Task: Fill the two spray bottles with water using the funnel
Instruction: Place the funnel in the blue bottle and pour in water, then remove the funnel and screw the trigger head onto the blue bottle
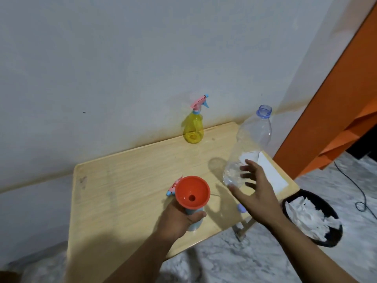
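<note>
A light blue spray bottle (195, 222) stands near the front of the wooden table (126, 180), with an orange funnel (192, 192) seated in its neck. My left hand (179, 218) is wrapped around this bottle. Its pink and blue spray head (173, 187) lies on the table just behind the funnel. A yellow spray bottle (193, 129) with its pink spray head on stands at the back by the wall. A large clear plastic water bottle (248, 146), uncapped, stands at the right. My right hand (255, 186) is spread open beside its base, fingers close to it.
A small blue cap (241, 208) lies near the table's front edge under my right wrist. White paper (273, 172) lies at the table's right edge. A black bin (312, 217) with crumpled paper stands on the floor to the right. An orange cabinet (336, 111) is beyond.
</note>
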